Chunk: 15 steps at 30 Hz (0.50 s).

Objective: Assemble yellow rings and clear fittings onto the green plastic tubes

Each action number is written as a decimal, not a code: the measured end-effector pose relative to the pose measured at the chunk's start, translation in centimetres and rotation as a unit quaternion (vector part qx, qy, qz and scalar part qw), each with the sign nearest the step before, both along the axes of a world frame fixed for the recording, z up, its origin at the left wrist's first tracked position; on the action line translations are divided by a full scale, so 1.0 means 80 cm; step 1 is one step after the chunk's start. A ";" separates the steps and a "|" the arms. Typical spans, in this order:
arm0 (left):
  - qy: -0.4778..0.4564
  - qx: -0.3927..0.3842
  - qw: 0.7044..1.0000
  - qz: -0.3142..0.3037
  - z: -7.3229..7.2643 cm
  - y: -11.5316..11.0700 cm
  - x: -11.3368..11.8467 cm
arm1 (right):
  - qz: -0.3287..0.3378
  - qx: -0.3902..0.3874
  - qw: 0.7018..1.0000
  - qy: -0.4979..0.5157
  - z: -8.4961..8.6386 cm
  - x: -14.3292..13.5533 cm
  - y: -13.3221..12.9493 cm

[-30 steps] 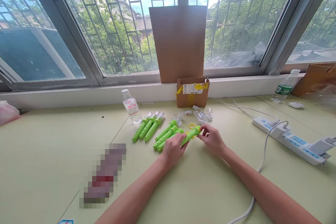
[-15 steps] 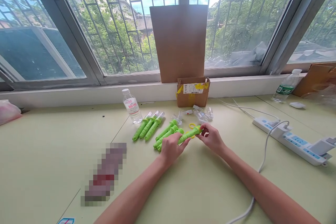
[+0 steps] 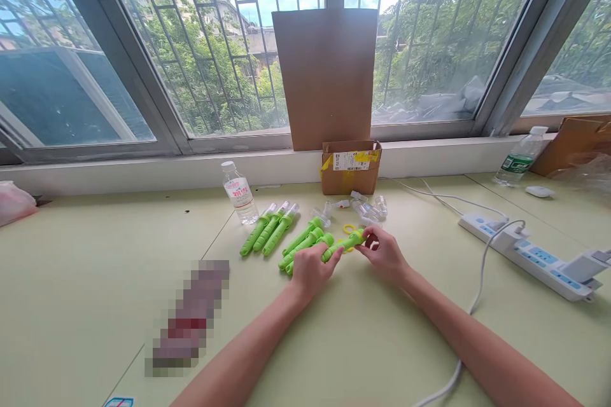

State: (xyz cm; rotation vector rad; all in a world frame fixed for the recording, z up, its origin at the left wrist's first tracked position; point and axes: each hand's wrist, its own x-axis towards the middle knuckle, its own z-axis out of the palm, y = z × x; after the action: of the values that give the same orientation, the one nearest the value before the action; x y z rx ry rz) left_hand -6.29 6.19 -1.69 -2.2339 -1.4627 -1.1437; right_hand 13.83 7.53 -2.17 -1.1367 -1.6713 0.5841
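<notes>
My left hand (image 3: 311,269) is closed around the lower part of a green plastic tube (image 3: 347,243), holding it tilted with its threaded end up to the right. At that end my right hand (image 3: 386,255) pinches with thumb and fingers. Some yellow shows there, perhaps a ring around the neck, but the fingertips partly hide it. A yellow ring (image 3: 349,228) lies on the table just behind. Several green tubes without clear tops (image 3: 300,248) rest beside my left hand. Farther left lie three green tubes with clear tops (image 3: 271,230). Clear plastic caps (image 3: 366,210) are scattered behind my right hand.
A small cardboard box (image 3: 351,168) stands against the wall behind the caps. Left of it is a water bottle (image 3: 239,194). A power strip (image 3: 529,257) with a white cable (image 3: 481,286) lies at the right, near another bottle (image 3: 520,158). A blurred patch (image 3: 191,318) covers something front left.
The held tube has shifted very slightly left, and my left thumb sits a little higher along it. Otherwise both hands and the things on the table are nearly unchanged.
</notes>
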 end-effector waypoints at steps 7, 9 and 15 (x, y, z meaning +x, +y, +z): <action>-0.001 -0.014 0.999 -0.032 -0.001 -0.002 0.000 | -0.011 0.008 1.000 0.004 -0.002 0.002 0.002; 0.001 -0.011 0.998 -0.058 0.000 -0.002 -0.001 | -0.018 0.007 1.000 -0.008 -0.002 0.003 0.003; 0.051 0.028 0.992 -0.109 0.001 0.000 -0.003 | -0.015 0.009 1.000 -0.008 -0.003 0.006 0.004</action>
State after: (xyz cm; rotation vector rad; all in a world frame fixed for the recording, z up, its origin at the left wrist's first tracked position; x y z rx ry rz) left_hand -6.50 6.18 -1.62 -2.4195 -1.1560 -1.0974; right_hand 14.27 7.88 -2.42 -1.1550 -1.6671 0.5404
